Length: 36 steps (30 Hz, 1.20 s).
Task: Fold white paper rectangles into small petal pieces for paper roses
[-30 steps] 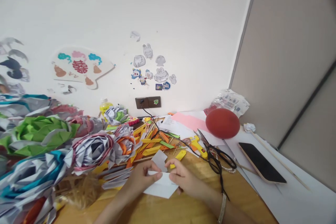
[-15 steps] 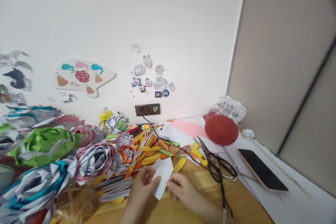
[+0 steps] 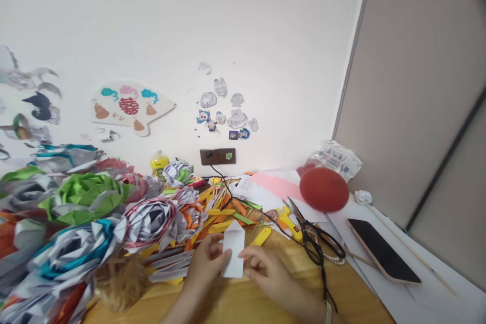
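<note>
The folded white paper (image 3: 234, 255) stands in the open space above the near part of the worktop (image 3: 235, 306), between the two hands; its peaked end points away from the person, toward the heap of coloured strips (image 3: 224, 212), and its square end faces the person.

Handling: the paper is judged very light; the folded layers should be fairly stiff along the creases yet bend easily across the flat face; the surface is probably smooth but not hard to grip; it is likely to crumple or tear under a hard pinch; take hold at the long side edges, thumb on the face and fingers behind, clear of the peaked flap.

Position: the left hand (image 3: 208, 262) lies along the left edge; its thumb presses on the face and its other fingers curl inward, partly behind the sheet, so that it has hold of the paper; the right hand (image 3: 266, 271) lies at the right edge, fingers loosely bent and index fingertip at the border; whether it pinches the edge or merely rests against it cannot be told.
</note>
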{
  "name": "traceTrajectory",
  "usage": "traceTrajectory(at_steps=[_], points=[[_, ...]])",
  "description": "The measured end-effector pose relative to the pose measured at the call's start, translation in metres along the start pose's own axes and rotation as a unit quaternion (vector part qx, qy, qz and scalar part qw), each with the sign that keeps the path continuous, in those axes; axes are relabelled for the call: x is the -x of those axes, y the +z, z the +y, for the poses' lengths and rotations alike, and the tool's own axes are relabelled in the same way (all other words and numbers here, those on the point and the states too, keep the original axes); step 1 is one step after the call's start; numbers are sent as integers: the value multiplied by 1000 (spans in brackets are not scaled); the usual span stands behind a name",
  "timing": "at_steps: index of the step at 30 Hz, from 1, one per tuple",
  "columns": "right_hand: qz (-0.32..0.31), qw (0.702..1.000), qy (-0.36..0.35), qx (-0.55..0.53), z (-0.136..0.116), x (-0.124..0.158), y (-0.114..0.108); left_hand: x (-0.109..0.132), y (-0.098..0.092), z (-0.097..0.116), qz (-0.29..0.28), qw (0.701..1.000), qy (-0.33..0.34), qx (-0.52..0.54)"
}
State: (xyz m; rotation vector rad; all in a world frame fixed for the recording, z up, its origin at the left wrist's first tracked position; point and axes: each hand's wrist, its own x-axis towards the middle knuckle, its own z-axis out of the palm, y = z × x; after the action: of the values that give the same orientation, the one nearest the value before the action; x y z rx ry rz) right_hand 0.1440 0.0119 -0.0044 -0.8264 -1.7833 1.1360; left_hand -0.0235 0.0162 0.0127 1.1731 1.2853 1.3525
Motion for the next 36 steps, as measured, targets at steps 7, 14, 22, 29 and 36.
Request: traceTrajectory(at_steps=[7, 14, 22, 29, 36], points=[[7, 998, -2, 69, -4, 0, -4, -2, -1, -5, -54, 997, -49, 39], [34, 995, 61, -67, 3, -3, 2, 0, 0, -2, -92, 991, -53, 76], [80, 982, 101, -135, 15, -9, -1, -5, -15, 6, -209, 976, 3, 53], [71, 983, 98, -137, 7, -9, -9, -6, -23, 1, -253, 942, 151, -160], [50, 984, 105, -137, 6, -8, -7, 0, -20, 11, -298, 870, 277, -277]])
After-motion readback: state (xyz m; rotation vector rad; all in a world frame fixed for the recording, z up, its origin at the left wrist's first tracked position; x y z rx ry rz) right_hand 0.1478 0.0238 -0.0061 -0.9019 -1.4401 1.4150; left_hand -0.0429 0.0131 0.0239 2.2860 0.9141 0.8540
